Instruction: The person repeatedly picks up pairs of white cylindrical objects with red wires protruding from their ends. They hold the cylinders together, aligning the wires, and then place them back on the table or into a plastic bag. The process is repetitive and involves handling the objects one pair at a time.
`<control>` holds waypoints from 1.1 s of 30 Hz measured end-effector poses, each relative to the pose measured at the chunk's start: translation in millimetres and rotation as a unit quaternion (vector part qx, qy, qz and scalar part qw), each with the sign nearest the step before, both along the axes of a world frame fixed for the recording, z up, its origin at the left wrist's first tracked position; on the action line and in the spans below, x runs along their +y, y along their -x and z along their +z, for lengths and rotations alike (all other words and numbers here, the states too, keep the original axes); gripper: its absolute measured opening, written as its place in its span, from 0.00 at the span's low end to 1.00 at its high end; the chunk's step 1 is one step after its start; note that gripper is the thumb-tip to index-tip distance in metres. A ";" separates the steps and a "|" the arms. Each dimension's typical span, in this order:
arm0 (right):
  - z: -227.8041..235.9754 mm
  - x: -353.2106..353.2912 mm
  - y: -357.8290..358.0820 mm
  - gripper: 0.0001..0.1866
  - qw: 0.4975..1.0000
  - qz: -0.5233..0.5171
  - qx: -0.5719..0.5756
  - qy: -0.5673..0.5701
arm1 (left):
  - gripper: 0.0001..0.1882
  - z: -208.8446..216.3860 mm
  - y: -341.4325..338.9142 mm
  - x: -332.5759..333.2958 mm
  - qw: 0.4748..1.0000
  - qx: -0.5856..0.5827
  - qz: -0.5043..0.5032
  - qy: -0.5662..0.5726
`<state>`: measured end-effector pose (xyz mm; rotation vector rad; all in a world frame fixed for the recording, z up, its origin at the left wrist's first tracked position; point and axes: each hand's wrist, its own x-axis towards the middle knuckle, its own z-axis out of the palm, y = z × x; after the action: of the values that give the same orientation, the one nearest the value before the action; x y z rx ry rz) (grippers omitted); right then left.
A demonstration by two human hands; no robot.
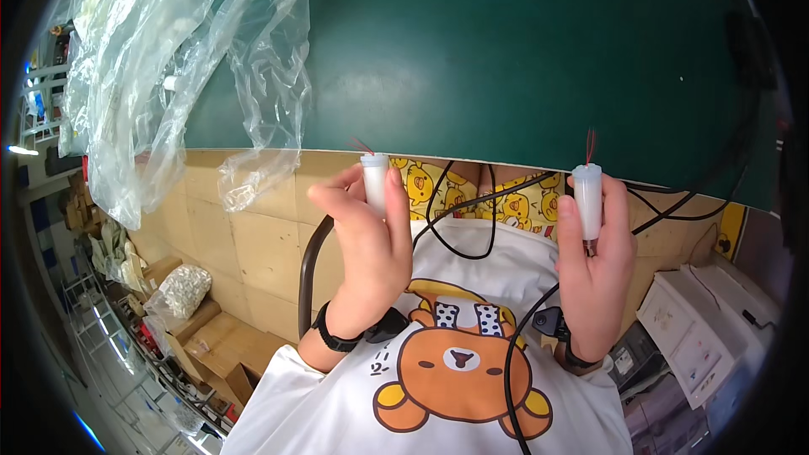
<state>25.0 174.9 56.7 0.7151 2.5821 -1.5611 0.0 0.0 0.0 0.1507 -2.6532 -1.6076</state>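
My left hand (367, 236) grips a small white cylinder (375, 185) between thumb and fingers, upright, with thin reddish wires rising from its pale capped top. A matching white cylinder (588, 206) stands upright in my right hand (597, 265), pinched between thumb and fingers, and it too has thin red wires at the top. Both hands are held apart, just in front of the near edge of a dark green table (506, 50). Each wrist wears a black strap. The lower ends of the cylinders are partly covered by my fingers.
A large clear plastic bag (152, 76) lies over the table's left side and hangs past its edge. Black cables (462, 254) loop across my lap and by the table's right edge. Cardboard boxes (223, 350) stand on the floor at left, white boxes (704, 329) at right.
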 end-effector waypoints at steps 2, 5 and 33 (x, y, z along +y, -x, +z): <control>-0.3 -3.5 -0.7 0.12 1.000 0.013 0.009 0.007 | 0.10 4.5 1.9 -11.6 0.995 -0.057 -0.004 -0.085; 0.2 3.6 -5.2 0.11 0.996 0.024 0.037 0.071 | 0.08 42.3 21.9 -29.8 0.870 -0.248 -0.122 -0.409; 24.0 -14.2 10.1 0.29 0.695 0.195 0.176 0.669 | 0.17 93.1 27.7 0.3 0.602 -0.233 -0.328 -0.690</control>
<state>14.9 160.7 80.7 -0.3044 0.8478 -2.7583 -27.7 0.3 93.1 -0.5059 -0.7608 -3.8380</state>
